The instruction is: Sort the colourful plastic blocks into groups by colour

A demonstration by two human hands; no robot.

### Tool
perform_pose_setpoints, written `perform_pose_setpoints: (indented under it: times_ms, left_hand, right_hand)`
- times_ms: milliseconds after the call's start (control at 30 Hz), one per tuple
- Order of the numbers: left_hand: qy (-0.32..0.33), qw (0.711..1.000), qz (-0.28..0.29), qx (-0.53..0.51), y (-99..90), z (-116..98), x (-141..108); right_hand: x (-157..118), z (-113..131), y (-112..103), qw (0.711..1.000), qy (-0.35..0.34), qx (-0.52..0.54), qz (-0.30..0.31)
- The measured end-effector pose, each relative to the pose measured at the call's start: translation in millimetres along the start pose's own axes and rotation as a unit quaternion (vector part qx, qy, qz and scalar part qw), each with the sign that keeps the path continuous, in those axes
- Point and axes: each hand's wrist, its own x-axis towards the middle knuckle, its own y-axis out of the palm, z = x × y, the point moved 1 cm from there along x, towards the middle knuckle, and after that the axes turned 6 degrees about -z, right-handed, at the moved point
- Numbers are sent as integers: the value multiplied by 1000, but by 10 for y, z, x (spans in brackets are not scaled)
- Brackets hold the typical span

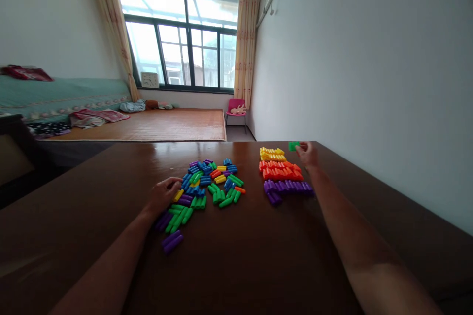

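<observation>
While my right hand [307, 153] pinches a green block [293, 145] beside the yellow rows [272, 154], probably light, stiff and slick, best held by its edges, my left hand [166, 193] rests at the mixed pile [201, 192], grip unclear.

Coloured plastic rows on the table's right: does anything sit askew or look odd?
Yes: a purple tubular plastic block lies slanted in front of the left end of the purple plastic row, sticking out from its line.
</observation>
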Motion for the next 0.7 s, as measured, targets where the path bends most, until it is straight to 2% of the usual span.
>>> perform_pose_setpoints:
  times_ms: [100, 167, 233, 367, 433, 533, 700]
  left_hand:
    - [3, 1000, 7, 11, -4, -14, 7]
    - [8, 1000, 4, 13, -6, -15, 12]
    - [7, 1000, -1, 19, -10, -11, 15]
    - [-1, 1000, 10, 23, -16, -2, 21]
    - [-4, 1000, 15, 26, -20, -4, 25]
    - [-4, 999, 17, 33, -24, -12, 31]
    - [0, 999, 16, 37, -4, 20, 38]
  right_hand:
    - [-14, -501, -488, 997, 48, -49, -27]
    - [-96, -736, -641, 994, 72, -76, -35]
    - [-149, -935, -699, 990, 95, -98, -40]
    - [-94, -1273, -694, 965, 153, -210, -47]
    - [-49, -1369, -662, 943, 150, -294, -51]
    - [-52, -1386, -577, 923, 128, -360, -48]
    - [-152, -1291, -415, 907, 130, -399, -18]
